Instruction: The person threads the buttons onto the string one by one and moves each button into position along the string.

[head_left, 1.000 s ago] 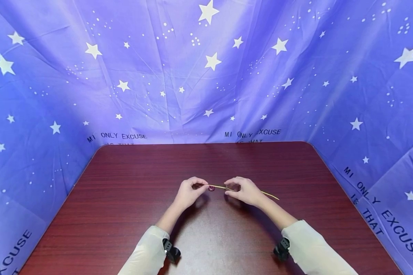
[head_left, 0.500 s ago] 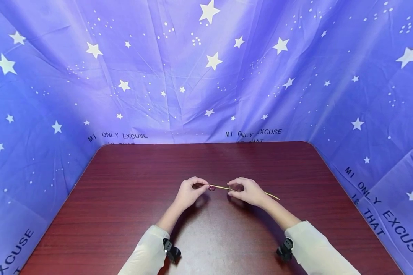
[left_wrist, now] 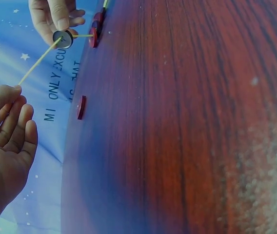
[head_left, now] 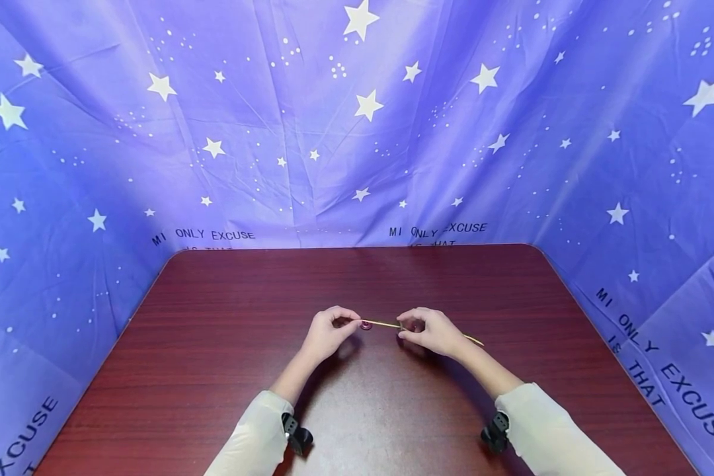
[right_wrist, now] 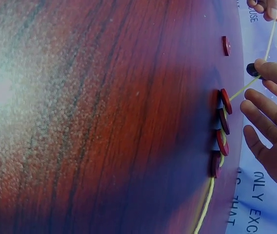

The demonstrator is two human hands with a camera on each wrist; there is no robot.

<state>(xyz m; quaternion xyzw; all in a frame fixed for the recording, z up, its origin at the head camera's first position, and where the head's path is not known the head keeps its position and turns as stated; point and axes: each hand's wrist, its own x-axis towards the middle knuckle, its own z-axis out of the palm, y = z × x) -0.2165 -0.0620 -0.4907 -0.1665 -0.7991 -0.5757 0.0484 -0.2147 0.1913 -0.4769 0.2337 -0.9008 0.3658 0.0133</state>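
Observation:
My left hand [head_left: 327, 332] pinches the free end of a thin yellow cord [head_left: 382, 323] between thumb and forefinger. To its right, my right hand [head_left: 433, 334] holds a round dark button [left_wrist: 63, 40] by its edge, and the cord runs through it. In the right wrist view several red and dark red buttons [right_wrist: 222, 142] sit in a row on the cord below my right hand, standing at the table's surface. One loose red button [head_left: 365, 326] lies on the table just under the cord, near my left fingertips.
A dark red wood-grain table [head_left: 244, 284] spreads under both hands. Blue cloth [head_left: 309, 119] with stars and printed words hangs around its back and sides. The cord's tail [head_left: 475, 340] trails out to the right of my right hand.
My right hand has slid a little to the right along the cord with the dark button, so more cord shows between the hands. The left hand and loose button have stayed in place.

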